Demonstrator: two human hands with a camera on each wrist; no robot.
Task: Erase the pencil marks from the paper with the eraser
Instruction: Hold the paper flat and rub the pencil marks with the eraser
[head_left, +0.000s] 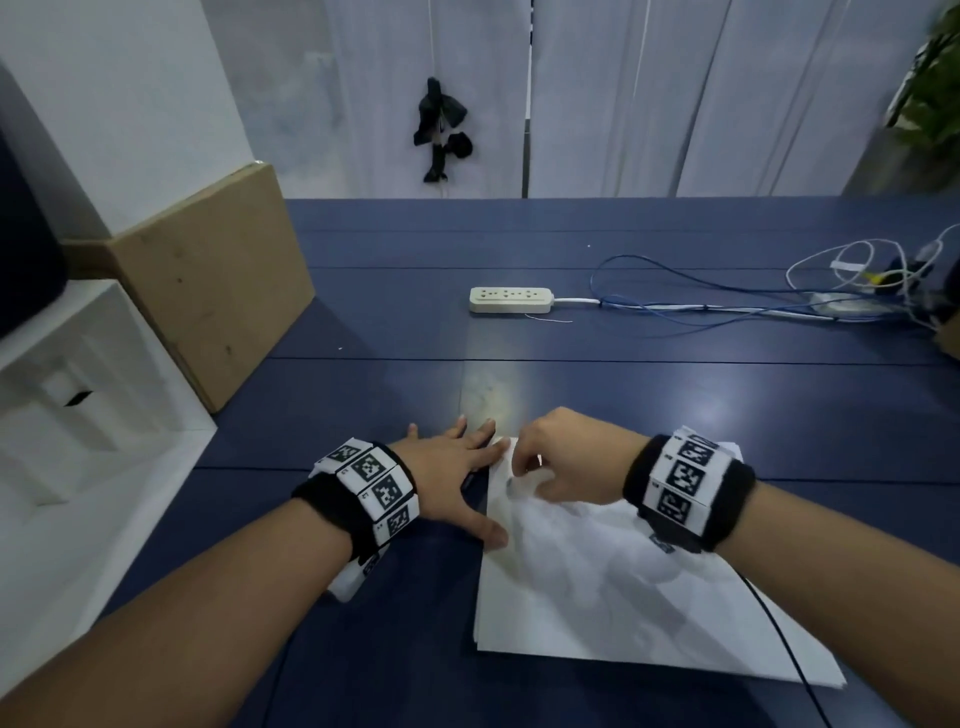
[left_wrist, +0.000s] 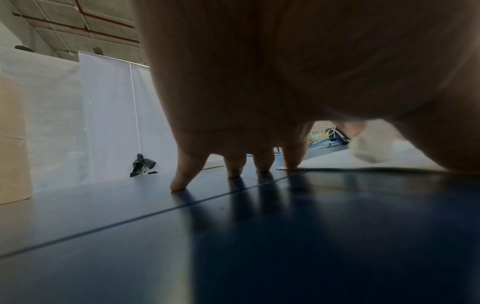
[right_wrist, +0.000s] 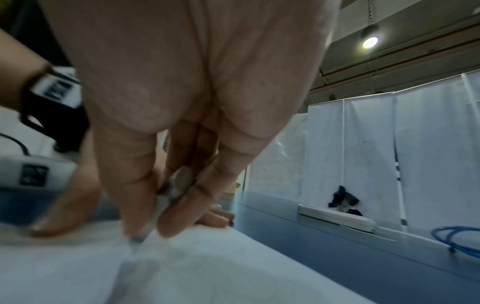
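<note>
Low in the frame's centre, our left hand (head_left: 451, 473) presses flat, fingers spread, on the paper (head_left: 613, 587) edge while our right hand (head_left: 566, 462) pinches the eraser (right_wrist: 166, 197) (blurred) against it.

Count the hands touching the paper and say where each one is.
2. The left hand lies flat on the table, fingers spread, pressing the paper at its left edge. The right hand pinches the eraser on its far corner.
</note>
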